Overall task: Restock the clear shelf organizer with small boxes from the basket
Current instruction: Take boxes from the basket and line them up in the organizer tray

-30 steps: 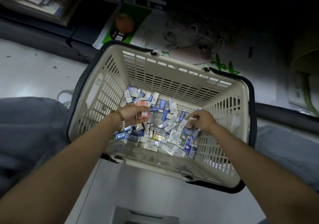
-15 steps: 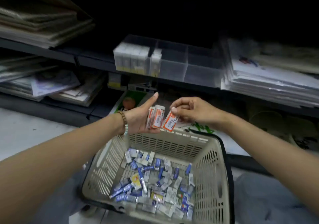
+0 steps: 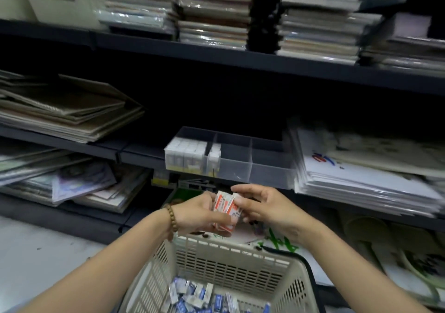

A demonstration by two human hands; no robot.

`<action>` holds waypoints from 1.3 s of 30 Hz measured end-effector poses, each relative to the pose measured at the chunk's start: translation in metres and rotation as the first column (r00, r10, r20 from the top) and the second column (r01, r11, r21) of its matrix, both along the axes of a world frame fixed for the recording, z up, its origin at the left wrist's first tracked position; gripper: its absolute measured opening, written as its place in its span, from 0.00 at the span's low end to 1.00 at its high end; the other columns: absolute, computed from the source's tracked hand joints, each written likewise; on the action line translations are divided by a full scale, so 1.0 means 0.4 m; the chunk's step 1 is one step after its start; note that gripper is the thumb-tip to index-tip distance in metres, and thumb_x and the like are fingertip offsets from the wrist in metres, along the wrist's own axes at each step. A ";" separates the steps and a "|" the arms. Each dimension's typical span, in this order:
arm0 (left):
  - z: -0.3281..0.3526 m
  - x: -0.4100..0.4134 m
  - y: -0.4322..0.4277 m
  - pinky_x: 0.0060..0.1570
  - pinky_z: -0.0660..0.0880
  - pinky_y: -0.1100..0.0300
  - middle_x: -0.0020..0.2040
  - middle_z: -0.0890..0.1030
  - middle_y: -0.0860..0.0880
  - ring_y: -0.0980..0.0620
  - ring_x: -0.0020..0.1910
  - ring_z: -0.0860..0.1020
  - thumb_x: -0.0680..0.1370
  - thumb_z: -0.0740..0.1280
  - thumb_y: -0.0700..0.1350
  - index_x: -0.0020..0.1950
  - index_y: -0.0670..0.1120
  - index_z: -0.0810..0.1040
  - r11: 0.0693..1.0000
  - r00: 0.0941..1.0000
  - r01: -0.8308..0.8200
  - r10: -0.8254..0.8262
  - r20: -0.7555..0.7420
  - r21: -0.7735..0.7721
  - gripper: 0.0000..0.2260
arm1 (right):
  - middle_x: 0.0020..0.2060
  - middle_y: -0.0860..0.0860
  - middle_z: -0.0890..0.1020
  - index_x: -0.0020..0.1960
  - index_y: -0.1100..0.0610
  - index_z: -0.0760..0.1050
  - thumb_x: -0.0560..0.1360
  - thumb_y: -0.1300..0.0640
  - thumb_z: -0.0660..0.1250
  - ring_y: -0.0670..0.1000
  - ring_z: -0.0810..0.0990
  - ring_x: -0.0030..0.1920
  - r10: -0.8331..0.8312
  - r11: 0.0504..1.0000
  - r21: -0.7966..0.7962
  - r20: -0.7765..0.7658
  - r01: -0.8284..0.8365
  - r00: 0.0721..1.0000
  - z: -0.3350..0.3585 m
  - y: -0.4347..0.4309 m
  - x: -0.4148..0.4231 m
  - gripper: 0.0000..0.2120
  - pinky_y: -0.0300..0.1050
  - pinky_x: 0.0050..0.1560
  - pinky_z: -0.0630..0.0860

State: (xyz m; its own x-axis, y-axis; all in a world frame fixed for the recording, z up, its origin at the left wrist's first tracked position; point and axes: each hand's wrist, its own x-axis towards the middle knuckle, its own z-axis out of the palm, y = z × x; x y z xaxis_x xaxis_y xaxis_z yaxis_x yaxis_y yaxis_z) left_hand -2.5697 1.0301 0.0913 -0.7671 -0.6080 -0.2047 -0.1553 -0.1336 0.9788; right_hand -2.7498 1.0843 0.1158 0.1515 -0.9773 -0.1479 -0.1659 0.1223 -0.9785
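Small boxes (image 3: 225, 210), orange-white: left hand (image 3: 195, 214) grips the bunch above basket (image 3: 228, 259); right hand (image 3: 267, 209) pinches one against it. Square edges first, then slot upright into clear organizer (image 3: 265, 168), part-filled second compartment.

Dark shelving (image 3: 240, 58), paper stacks (image 3: 214, 11), pale floor (image 3: 36, 264)

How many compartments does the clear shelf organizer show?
3 across the clear plastic shelf organizer: left compartment, packed with small white boxes; middle compartment, a few more at its left; right compartment, none visible. Rear sections may be hidden.
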 end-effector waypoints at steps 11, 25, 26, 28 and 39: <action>0.028 0.013 -0.038 0.40 0.79 0.61 0.51 0.81 0.48 0.53 0.44 0.83 0.59 0.79 0.52 0.55 0.47 0.74 0.879 0.915 -0.402 0.376 -0.145 -0.257 0.29 | 0.55 0.55 0.83 0.63 0.56 0.75 0.74 0.56 0.67 0.51 0.82 0.53 0.022 0.999 0.018 0.278 -0.028 0.960 0.028 -0.025 0.014 0.17 0.37 0.49 0.79; 0.108 -0.010 -0.137 0.61 0.73 0.56 0.57 0.79 0.54 0.56 0.58 0.76 0.69 0.63 0.59 0.63 0.51 0.71 0.679 0.765 -0.641 0.528 -0.368 -0.358 0.25 | 0.53 0.60 0.82 0.60 0.62 0.76 0.78 0.55 0.62 0.53 0.80 0.52 -0.002 0.989 -0.148 0.076 0.013 0.997 0.144 -0.182 0.007 0.15 0.40 0.53 0.78; 0.115 0.000 -0.147 0.61 0.71 0.60 0.58 0.78 0.54 0.57 0.60 0.75 0.70 0.62 0.58 0.63 0.51 0.71 0.642 0.731 -0.680 0.555 -0.397 -0.353 0.23 | 0.54 0.60 0.82 0.59 0.63 0.76 0.78 0.55 0.61 0.53 0.80 0.51 -0.037 0.987 -0.152 0.069 0.047 0.997 0.151 -0.198 0.000 0.15 0.40 0.52 0.79; 0.124 0.028 -0.169 0.58 0.68 0.68 0.61 0.74 0.54 0.57 0.62 0.71 0.74 0.60 0.56 0.63 0.52 0.70 0.542 0.660 -0.751 0.620 -0.424 -0.376 0.19 | 0.52 0.59 0.82 0.59 0.63 0.76 0.78 0.55 0.62 0.50 0.82 0.49 -0.101 0.982 -0.154 0.044 0.107 0.994 0.172 -0.231 -0.019 0.15 0.37 0.47 0.79; 0.001 0.103 -0.239 0.71 0.56 0.51 0.77 0.49 0.49 0.48 0.75 0.53 0.77 0.58 0.58 0.77 0.49 0.43 0.651 0.697 -0.697 0.714 -0.072 -0.299 0.36 | 0.51 0.54 0.78 0.68 0.64 0.65 0.75 0.57 0.68 0.47 0.81 0.44 -0.106 0.992 -0.119 -0.606 0.043 0.788 0.140 -0.376 -0.012 0.25 0.39 0.42 0.80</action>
State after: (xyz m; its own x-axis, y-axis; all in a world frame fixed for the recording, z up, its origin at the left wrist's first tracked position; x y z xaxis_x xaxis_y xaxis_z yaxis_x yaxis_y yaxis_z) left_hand -2.5283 0.9346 0.0916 -0.0765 -0.9962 0.0419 -0.1781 0.0550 0.9825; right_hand -2.7546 0.9340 0.1717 -0.0132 -0.9956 -0.0923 -0.7263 0.0730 -0.6835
